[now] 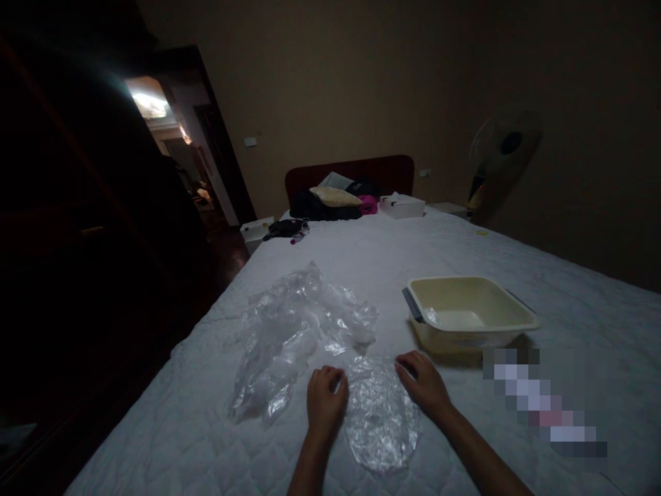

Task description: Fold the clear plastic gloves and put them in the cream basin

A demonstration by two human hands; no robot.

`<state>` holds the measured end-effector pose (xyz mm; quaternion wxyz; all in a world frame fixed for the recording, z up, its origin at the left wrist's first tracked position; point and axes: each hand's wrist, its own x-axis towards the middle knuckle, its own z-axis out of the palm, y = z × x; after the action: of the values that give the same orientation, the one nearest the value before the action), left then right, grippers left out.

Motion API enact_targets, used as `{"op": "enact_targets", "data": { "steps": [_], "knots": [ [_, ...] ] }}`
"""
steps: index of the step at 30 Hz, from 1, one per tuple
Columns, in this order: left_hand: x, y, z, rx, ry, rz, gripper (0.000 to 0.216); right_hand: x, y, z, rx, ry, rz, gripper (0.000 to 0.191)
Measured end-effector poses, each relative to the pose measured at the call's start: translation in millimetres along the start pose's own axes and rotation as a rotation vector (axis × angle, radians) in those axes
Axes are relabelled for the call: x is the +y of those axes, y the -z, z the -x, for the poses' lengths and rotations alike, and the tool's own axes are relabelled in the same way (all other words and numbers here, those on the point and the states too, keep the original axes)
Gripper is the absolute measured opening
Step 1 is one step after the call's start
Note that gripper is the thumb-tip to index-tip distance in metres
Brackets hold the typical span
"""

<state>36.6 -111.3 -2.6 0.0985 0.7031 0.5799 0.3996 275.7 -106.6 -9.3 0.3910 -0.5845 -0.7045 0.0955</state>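
Observation:
A crumpled clear plastic bag (381, 413) lies flat on the white quilted mattress (465, 255) right in front of me. My left hand (325, 399) rests on its left edge with fingers curled down onto the plastic. My right hand (422, 383) presses on its upper right edge, fingers bent. A larger heap of clear plastic bags (297, 324) lies just to the left, beyond my left hand. A cream plastic basin (467, 318) stands to the right, close to my right hand, with a bit of plastic inside.
At the far end of the bed lie dark clothes, a pillow (335, 197), a pink item and a white box (401, 205). A standing fan (503, 162) is at the right wall. The mattress edge drops off on the left into a dark floor; a lit doorway (165, 124) is beyond.

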Motion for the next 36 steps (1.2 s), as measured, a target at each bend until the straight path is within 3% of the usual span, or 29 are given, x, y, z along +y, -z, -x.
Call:
{"op": "enact_targets", "data": {
  "steps": [14, 21, 36],
  "knots": [
    [-17.3, -7.8, 3.6, -0.025, 0.07, 0.221, 0.013, 15.8, -6.4, 3.1, -0.052, -0.138, -0.31, 0.017],
    [-23.3, -11.4, 5.7, -0.01, 0.087, 0.243, 0.012, 18.6, -7.1, 5.6, -0.073, -0.196, -0.445, 0.029],
    [-22.7, -10.0, 8.2, -0.009, 0.027, 0.263, 0.015, 14.2, 0.3, 3.6, -0.093, -0.185, -0.43, 0.014]
  ]
}}
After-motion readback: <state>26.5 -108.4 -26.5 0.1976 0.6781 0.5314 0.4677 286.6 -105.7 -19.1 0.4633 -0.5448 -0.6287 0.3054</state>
